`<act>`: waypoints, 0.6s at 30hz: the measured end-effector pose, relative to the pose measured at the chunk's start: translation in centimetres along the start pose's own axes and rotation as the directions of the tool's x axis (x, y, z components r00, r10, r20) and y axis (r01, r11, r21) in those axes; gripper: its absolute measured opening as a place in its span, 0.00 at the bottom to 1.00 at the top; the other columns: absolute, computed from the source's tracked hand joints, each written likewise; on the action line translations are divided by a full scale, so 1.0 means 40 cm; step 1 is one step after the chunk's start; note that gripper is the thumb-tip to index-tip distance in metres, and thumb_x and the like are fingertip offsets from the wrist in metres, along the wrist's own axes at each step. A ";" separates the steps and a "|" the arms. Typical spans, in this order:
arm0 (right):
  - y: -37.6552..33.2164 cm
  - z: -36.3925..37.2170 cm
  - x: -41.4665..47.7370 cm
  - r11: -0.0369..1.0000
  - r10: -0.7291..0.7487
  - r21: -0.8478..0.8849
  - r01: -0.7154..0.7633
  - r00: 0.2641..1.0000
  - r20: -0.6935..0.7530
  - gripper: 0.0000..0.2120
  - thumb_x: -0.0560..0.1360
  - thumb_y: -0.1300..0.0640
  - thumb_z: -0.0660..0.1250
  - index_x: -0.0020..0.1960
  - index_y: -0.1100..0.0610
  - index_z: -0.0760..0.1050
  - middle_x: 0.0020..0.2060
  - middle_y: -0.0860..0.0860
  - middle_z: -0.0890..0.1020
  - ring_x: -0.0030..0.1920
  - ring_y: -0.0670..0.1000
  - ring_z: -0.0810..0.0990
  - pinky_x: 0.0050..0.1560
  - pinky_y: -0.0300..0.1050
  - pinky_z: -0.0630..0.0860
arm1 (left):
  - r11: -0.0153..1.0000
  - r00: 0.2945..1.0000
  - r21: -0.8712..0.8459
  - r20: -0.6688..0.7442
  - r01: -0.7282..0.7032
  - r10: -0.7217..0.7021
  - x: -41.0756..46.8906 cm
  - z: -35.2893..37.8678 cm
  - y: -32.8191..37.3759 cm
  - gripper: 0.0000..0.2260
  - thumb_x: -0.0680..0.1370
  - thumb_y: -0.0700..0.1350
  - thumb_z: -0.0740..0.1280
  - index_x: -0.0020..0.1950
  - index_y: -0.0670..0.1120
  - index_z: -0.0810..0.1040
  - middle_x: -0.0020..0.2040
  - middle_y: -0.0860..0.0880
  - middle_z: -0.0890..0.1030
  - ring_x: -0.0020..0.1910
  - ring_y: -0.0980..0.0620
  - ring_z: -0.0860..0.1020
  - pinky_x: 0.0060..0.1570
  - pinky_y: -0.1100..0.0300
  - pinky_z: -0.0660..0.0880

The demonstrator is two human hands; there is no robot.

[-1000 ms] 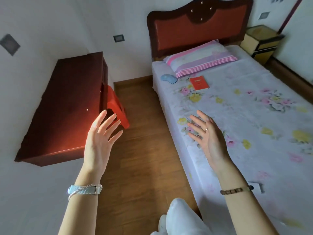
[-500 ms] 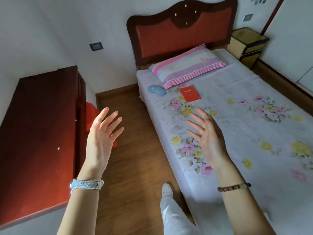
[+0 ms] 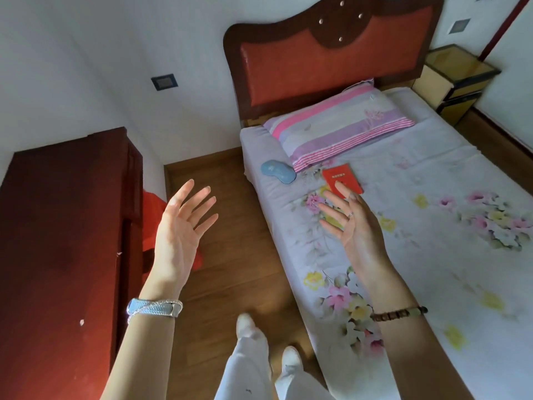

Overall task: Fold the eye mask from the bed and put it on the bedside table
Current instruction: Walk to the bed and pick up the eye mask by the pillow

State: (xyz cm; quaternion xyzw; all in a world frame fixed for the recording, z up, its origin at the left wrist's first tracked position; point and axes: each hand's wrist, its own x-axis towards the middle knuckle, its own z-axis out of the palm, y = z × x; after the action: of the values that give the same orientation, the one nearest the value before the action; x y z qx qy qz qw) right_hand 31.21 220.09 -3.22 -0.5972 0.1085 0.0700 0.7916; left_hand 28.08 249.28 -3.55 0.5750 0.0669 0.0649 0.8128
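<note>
Both hands are hanging in the air, empty: the left hand (image 3: 184,226) is spreading its fingers (image 3: 202,199) wide over the wooden floor (image 3: 230,255), and the right hand (image 3: 353,223) is hovering over the bed (image 3: 432,255) near its left edge, fingers apart and gripping nothing. The eye mask (image 3: 278,171), blue and flat, is lying at the bed's left edge close to the head corner, just beside the striped pillow (image 3: 340,125), with a red booklet (image 3: 341,180) near it. So this looks like the approach step, nothing picked up yet. The bedside table (image 3: 458,79) is sitting past the far head corner. Next, I'd say, a reach forward to the mask, taking it with both hands for folding.
</note>
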 end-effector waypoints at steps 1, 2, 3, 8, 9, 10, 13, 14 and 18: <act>0.002 0.013 0.031 1.000 0.006 0.000 -0.006 1.000 -0.006 0.18 0.84 0.51 0.52 0.72 0.50 0.68 0.68 0.53 0.77 0.66 0.53 0.78 0.68 0.57 0.72 | 1.000 1.000 0.001 0.002 0.005 -0.005 0.037 -0.007 -0.002 0.24 0.83 0.52 0.51 0.77 0.44 0.64 0.72 0.40 0.73 0.70 0.43 0.75 0.67 0.45 0.73; 0.004 0.026 0.063 1.000 0.010 0.003 -0.010 1.000 -0.015 0.19 0.84 0.51 0.52 0.72 0.50 0.68 0.68 0.53 0.77 0.66 0.53 0.78 0.68 0.57 0.72 | 1.000 1.000 0.006 0.002 0.011 -0.011 0.075 -0.015 -0.005 0.24 0.83 0.52 0.51 0.77 0.44 0.64 0.72 0.41 0.74 0.69 0.44 0.75 0.67 0.45 0.73; 0.007 0.040 0.097 1.000 0.010 0.010 -0.010 1.000 -0.027 0.19 0.84 0.51 0.52 0.72 0.51 0.68 0.67 0.53 0.77 0.66 0.53 0.78 0.68 0.57 0.72 | 1.000 1.000 0.017 0.004 0.016 -0.016 0.115 -0.022 -0.009 0.24 0.83 0.52 0.51 0.77 0.44 0.64 0.72 0.41 0.74 0.69 0.44 0.75 0.67 0.45 0.73; 0.020 0.125 0.282 0.999 0.037 0.013 -0.036 0.997 -0.070 0.18 0.84 0.55 0.54 0.72 0.55 0.69 0.68 0.55 0.77 0.66 0.57 0.77 0.68 0.61 0.72 | 0.998 0.997 0.032 0.051 0.055 -0.056 0.326 -0.063 -0.025 0.28 0.79 0.58 0.57 0.77 0.46 0.64 0.73 0.43 0.73 0.70 0.44 0.74 0.66 0.47 0.73; 0.023 0.143 0.322 0.999 0.033 0.014 -0.032 0.996 -0.079 0.18 0.84 0.58 0.54 0.73 0.56 0.67 0.68 0.56 0.77 0.67 0.58 0.77 0.68 0.62 0.71 | 0.997 0.996 0.030 0.049 0.071 -0.072 0.375 -0.072 -0.025 0.27 0.79 0.58 0.56 0.76 0.47 0.65 0.72 0.43 0.74 0.70 0.44 0.75 0.66 0.47 0.73; 0.025 0.160 0.361 1.000 0.026 0.015 -0.025 0.996 -0.086 0.18 0.84 0.61 0.53 0.74 0.58 0.66 0.68 0.57 0.76 0.67 0.59 0.77 0.68 0.63 0.71 | 0.995 0.995 0.035 0.044 0.092 -0.094 0.426 -0.079 -0.023 0.26 0.80 0.57 0.55 0.75 0.48 0.66 0.71 0.44 0.75 0.69 0.45 0.75 0.66 0.47 0.73; 0.023 0.212 0.468 0.999 0.032 0.043 -0.027 0.991 -0.133 0.16 0.84 0.61 0.53 0.70 0.56 0.69 0.65 0.57 0.78 0.65 0.59 0.78 0.66 0.60 0.73 | 0.984 0.985 0.085 0.065 0.155 -0.161 0.570 -0.094 -0.012 0.23 0.81 0.55 0.54 0.74 0.49 0.67 0.70 0.44 0.76 0.67 0.47 0.77 0.68 0.44 0.71; 0.021 0.228 0.502 0.998 0.039 0.058 -0.030 0.986 -0.160 0.14 0.84 0.59 0.54 0.67 0.53 0.72 0.64 0.55 0.79 0.64 0.57 0.79 0.64 0.57 0.76 | 0.981 0.981 0.098 0.078 0.170 -0.178 0.616 -0.098 -0.010 0.23 0.81 0.54 0.54 0.74 0.49 0.68 0.70 0.44 0.76 0.67 0.47 0.77 0.69 0.44 0.71; 0.023 0.275 0.633 0.996 0.060 0.074 -0.043 0.967 -0.246 0.10 0.82 0.50 0.58 0.57 0.47 0.77 0.52 0.47 0.84 0.49 0.45 0.85 0.45 0.42 0.83 | 0.969 0.971 0.141 0.099 0.203 -0.218 0.791 -0.094 -0.009 0.23 0.79 0.55 0.56 0.71 0.48 0.71 0.70 0.43 0.76 0.67 0.45 0.77 0.70 0.43 0.69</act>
State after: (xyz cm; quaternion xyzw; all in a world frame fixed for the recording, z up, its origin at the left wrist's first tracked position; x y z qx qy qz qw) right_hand 56.44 230.46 -7.66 -0.5707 0.2244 0.0116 0.7898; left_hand 58.51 258.42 -6.21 0.6193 0.0851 -0.0591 0.7783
